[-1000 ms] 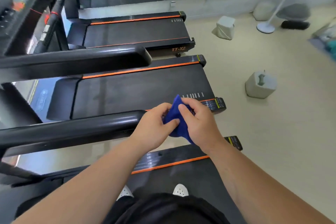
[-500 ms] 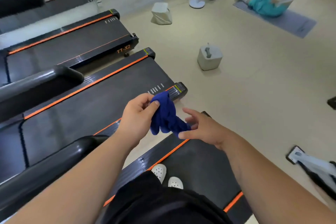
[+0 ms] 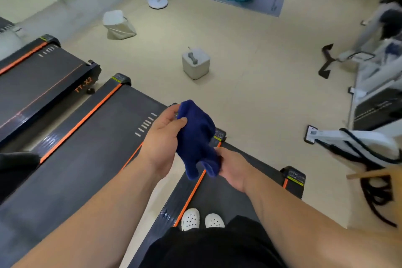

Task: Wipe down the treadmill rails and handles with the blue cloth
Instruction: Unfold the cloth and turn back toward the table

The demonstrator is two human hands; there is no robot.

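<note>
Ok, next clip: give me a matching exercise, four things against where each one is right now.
Things:
1. blue cloth
2. small dumbbell
3. white clogs
4. yoga mat

Places:
A. on a pale cube on the floor
B. on the treadmill belt
C. held between both hands
D. under a seated person, far side of the room

Pairs: 1-C, 2-A, 3-B, 4-D

Orange lettering "TT-X2" (image 3: 83, 87) stands on the rear end of a black treadmill (image 3: 43, 76), well up and to the left of the hands. Yellow-and-black stickers (image 3: 294, 175) sit on the rear corner caps of the nearer treadmills, and a dark mark (image 3: 273, 4) is printed on the blue-grey exercise mat (image 3: 261, 3) far above the hands; both are too small and blurred to read.
</note>
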